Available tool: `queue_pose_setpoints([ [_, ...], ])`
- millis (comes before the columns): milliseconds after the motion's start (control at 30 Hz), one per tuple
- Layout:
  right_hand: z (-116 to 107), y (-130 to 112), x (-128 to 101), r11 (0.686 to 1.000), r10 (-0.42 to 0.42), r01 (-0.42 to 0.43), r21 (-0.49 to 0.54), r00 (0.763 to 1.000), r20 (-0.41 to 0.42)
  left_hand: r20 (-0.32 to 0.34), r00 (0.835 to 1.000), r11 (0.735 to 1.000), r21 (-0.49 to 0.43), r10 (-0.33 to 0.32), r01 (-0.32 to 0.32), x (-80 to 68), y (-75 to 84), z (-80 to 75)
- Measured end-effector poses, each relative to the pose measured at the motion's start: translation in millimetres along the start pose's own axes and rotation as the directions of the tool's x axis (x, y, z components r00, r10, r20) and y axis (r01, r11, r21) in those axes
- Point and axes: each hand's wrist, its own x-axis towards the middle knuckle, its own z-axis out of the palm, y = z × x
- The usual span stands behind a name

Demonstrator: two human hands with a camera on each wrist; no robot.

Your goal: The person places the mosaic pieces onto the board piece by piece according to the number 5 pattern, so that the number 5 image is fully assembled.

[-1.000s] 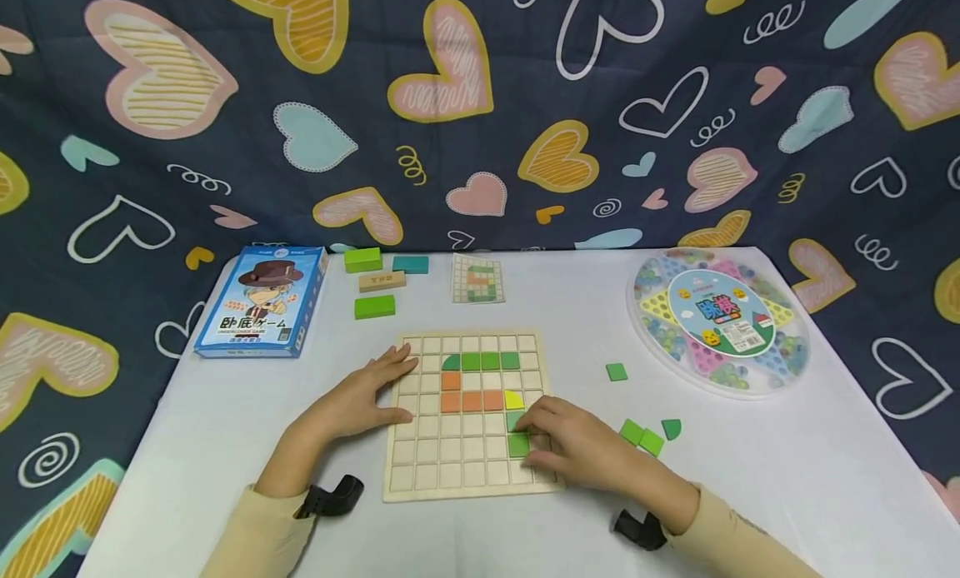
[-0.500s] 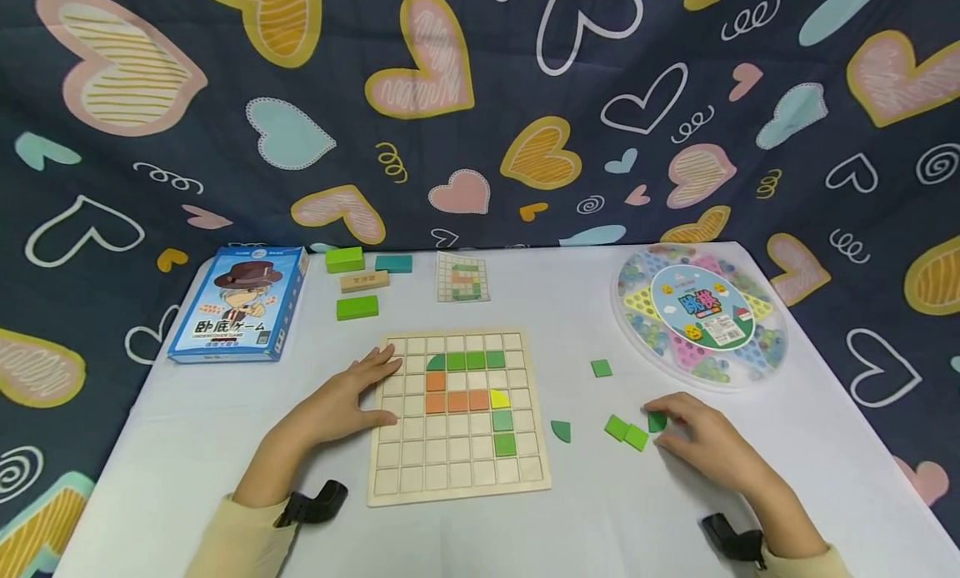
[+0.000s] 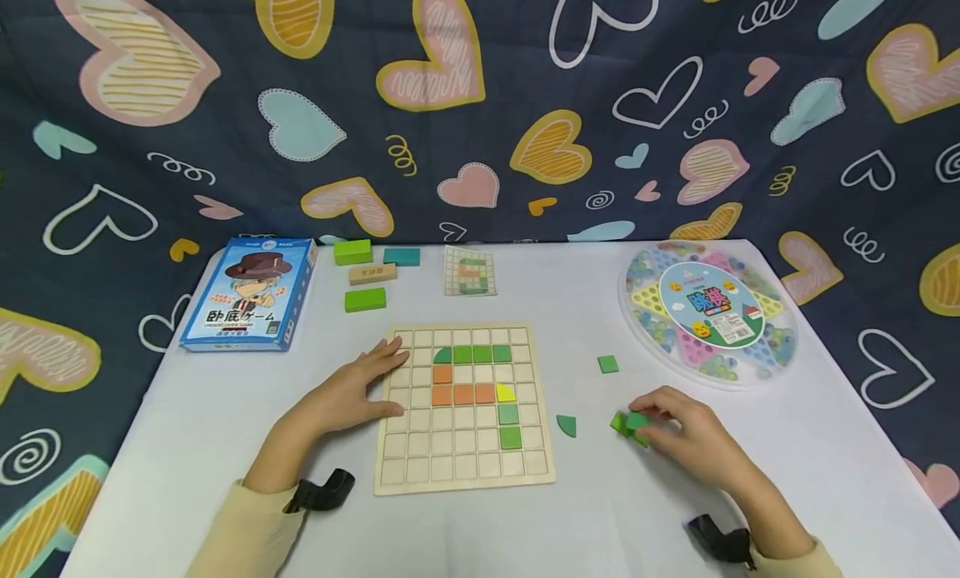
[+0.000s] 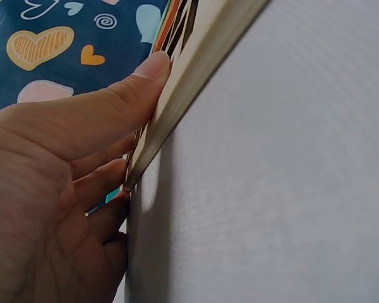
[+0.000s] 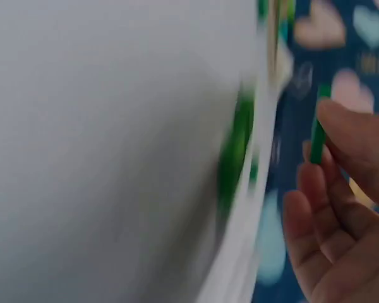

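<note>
My left hand (image 3: 348, 403) rests at the left edge of a wooden grid board (image 3: 397, 470), thumb and fingers spread and touching its rim. In the left wrist view the thumb (image 4: 114, 107) lies against the board's side. Orange, yellow and green tiles sit in some of the grid's cells. To the right of the board, my right hand (image 3: 697, 436) pinches a dark green quarter-round tile (image 3: 637, 421) between thumb and fingers. It is held over two light green square tiles (image 3: 618, 424), partly covering them. The right wrist view shows the held tile (image 5: 317, 136) edge-on.
Another quarter-round tile (image 3: 567, 426) lies beside the board, and a green square tile (image 3: 607, 364) farther back. A pattern card (image 3: 470, 271), several blocks (image 3: 365, 300) and a blue game box (image 3: 251, 295) stand at the back. At back right is a round marble game case (image 3: 708, 311).
My right hand has gone from the board's right edge out to the loose tiles, picked up the quarter-round tile and moved it slightly left. The left hand has stayed at the board.
</note>
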Motion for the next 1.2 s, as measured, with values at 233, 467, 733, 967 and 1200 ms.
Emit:
queue_pose_setpoints([
  [233,45,-61,25,0.962,-0.183,0.132,0.239,0.962,0.202,0.007,1.0,1.0,-0.003,-0.003,0.003,0.9,1.2,-1.1],
  [467,75,-86,45,0.96,-0.262,0.213,0.181,0.911,0.318,0.009,1.0,1.0,-0.003,0.003,-0.003,1.9,0.3,0.1],
  [733,82,-92,48,0.966,-0.257,0.234,0.108,0.902,0.346,0.003,1.0,1.0,-0.001,0.001,-0.001,0.2,0.5,-1.4],
  [967,78,-90,47,0.963,-0.262,0.228,0.141,0.912,0.316,-0.002,1.0,1.0,0.001,-0.002,0.002,0.2,2.0,-2.9],
  [1200,43,-53,59,0.977,-0.196,0.18,0.115,0.969,0.147,-0.004,1.0,1.0,-0.001,-0.003,0.003,-0.8,1.4,-1.8],
])
